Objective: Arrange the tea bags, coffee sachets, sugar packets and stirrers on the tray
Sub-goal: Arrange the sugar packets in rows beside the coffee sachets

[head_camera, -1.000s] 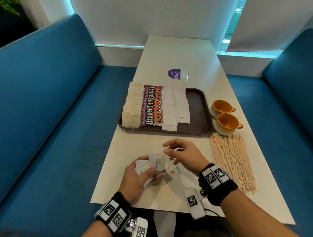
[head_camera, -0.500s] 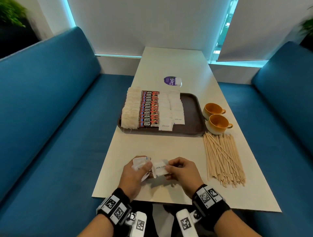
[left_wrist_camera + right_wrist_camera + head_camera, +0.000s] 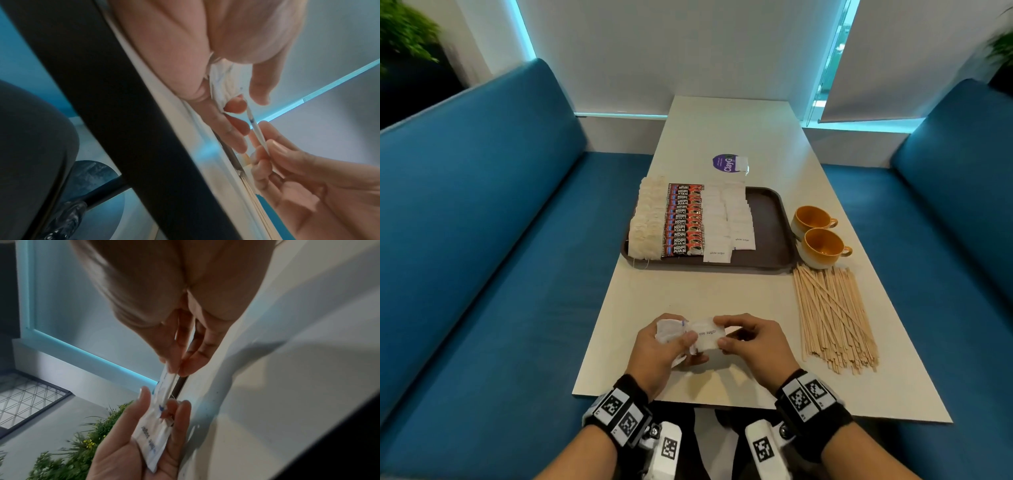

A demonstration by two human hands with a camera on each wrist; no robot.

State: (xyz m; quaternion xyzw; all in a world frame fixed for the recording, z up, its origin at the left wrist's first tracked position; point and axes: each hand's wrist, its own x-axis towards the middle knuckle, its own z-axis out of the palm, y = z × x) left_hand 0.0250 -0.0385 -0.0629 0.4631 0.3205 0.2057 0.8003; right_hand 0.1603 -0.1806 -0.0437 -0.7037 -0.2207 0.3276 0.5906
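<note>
While I watch from the head view, entries run from the near table edge outward.

Left hand [image 3: 659, 346]: fingers curled round a bunch of white sugar packets [image 3: 669, 334], held just above the table [image 3: 688, 294] near its front edge.

Right hand [image 3: 753, 342]: thumb and fingertips pinch the end of one sugar packet [image 3: 707, 337] — its other end lies against the left thumb, so I read both hands as touching it.

Right wrist view: same packet [image 3: 166, 382] seen edge-on, clamped between my right fingertips; the bunch [image 3: 153, 439] lies in the left palm.

Stirrers [image 3: 832, 315]: loose wooden pile flat on the table, right of the hands, off the tray.

Tray [image 3: 770, 226]: dark brown, mid-table. Its right part is bare.

Tea bags [image 3: 645, 222]: overlapped column at the tray's left edge.

Coffee sachets [image 3: 683, 222]: red-and-black column just right of the tea bags.

Tray sugar [image 3: 727, 222]: two white columns right of the coffee.

Cups [image 3: 822, 248]: two orange cups on the table — just right of the tray, behind the stirrers.

Sticker [image 3: 726, 163]: purple disc on the table beyond the tray.
</note>
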